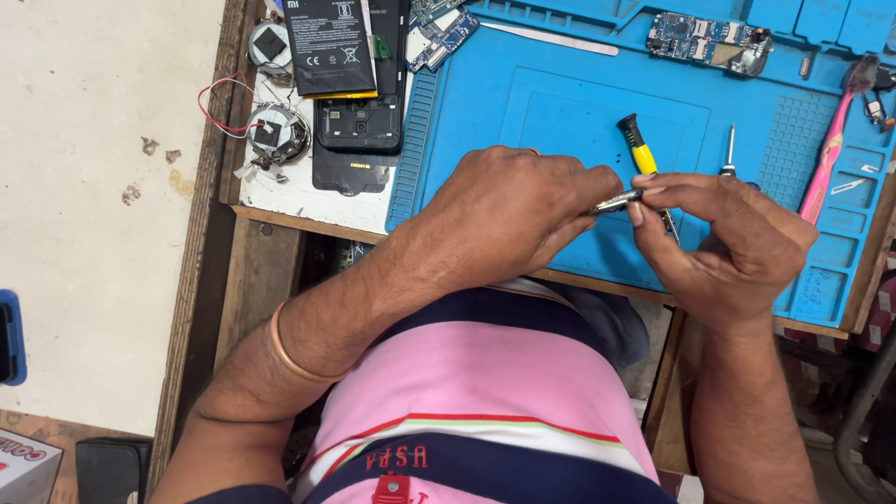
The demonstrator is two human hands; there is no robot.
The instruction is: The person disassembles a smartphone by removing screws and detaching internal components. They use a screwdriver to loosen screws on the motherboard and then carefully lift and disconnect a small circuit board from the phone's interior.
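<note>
A black rectangular battery label point(329, 42) with white print is lying at the table's far left edge. A white box point(23, 465) with red lettering is sitting at the bottom-left corner on the floor.

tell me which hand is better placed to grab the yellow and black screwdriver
Right. The right hand lies beside the yellow and black screwdriver on the blue mat; the left hand is farther.

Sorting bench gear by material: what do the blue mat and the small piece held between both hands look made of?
Blue mat: likely silicone or soft rubber, matte, with moulded ribs and trays. Small piece pinched between left hand and right hand: apparently metal, with a silvery glint.
</note>
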